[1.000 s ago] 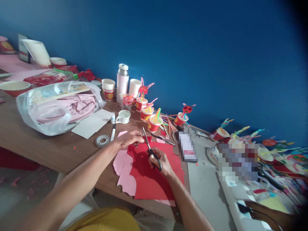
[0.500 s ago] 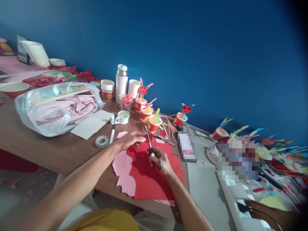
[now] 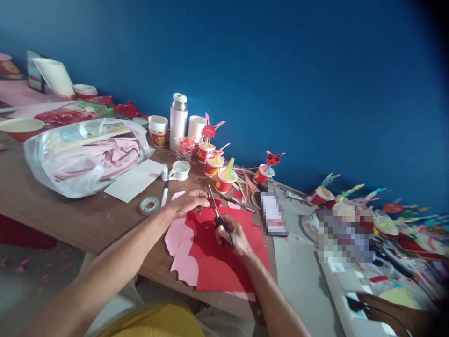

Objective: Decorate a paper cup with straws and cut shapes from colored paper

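Note:
My right hand (image 3: 231, 235) is closed round the black handles of a pair of scissors (image 3: 216, 213), whose blades point up and away from me. At the blades my left hand (image 3: 191, 202) pinches a small piece of red paper (image 3: 215, 204), partly hidden behind the fingers and the scissors. Beneath both hands lies a large sheet of red paper (image 3: 224, 267). Pink paper pieces (image 3: 184, 248) with wavy cut edges stick out from under its left side. Just beyond the blades rests a dark pen or thin tool (image 3: 238, 203).
Paper cups (image 3: 226, 180) with straws and paper figures stand along the blue wall. A thermos (image 3: 178, 124), a small white cup (image 3: 179, 171), a tape roll (image 3: 149, 205) and a plastic bag (image 3: 87, 159) are leftward. On the right are a phone (image 3: 274, 215) and a power strip (image 3: 351, 290).
The scissor blades look closer together, and less of the small red piece shows beside my left fingers. Both hands stay in nearly the same place.

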A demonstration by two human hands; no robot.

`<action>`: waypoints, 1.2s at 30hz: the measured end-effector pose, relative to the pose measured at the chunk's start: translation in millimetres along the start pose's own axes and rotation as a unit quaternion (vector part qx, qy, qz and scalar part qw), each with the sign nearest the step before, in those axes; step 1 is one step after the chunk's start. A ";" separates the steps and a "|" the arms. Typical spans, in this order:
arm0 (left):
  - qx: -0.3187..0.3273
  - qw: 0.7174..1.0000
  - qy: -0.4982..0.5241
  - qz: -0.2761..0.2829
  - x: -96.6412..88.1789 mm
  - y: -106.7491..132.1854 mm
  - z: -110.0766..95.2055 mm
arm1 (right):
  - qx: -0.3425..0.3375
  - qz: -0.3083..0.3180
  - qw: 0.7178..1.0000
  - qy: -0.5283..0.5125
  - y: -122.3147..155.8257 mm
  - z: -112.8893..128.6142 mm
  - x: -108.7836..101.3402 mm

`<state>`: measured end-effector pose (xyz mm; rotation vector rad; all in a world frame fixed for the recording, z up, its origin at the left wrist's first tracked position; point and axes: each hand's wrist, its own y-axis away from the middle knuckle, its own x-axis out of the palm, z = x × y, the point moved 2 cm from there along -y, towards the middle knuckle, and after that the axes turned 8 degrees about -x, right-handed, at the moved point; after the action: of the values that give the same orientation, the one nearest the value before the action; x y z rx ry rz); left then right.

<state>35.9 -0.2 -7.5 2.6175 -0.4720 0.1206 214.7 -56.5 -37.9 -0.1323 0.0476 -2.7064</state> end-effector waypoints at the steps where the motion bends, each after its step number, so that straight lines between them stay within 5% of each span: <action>1: -0.001 1.000 -0.003 -0.003 -0.4 0.3 -0.3 | 0.001 0.002 1.000 0.002 0.0 -0.1 -0.1; 20: -0.014 0.999 -0.029 -0.006 -1.9 0.6 -2.0 | 0.000 0.021 1.000 0.016 1.2 -4.6 -5.1; 30: 0.019 0.999 0.007 0.042 9.4 0.2 1.1 | -0.030 -0.022 0.999 0.003 -1.2 -3.9 -3.9; 36: 0.021 0.999 0.029 0.021 8.7 -3.9 3.4 | -0.027 -0.022 0.999 -0.009 -1.3 -1.9 -1.8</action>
<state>45.4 -1.2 -10.8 2.6373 -0.5091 0.2219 215.6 -54.6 -39.8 -0.1744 0.1130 -2.7484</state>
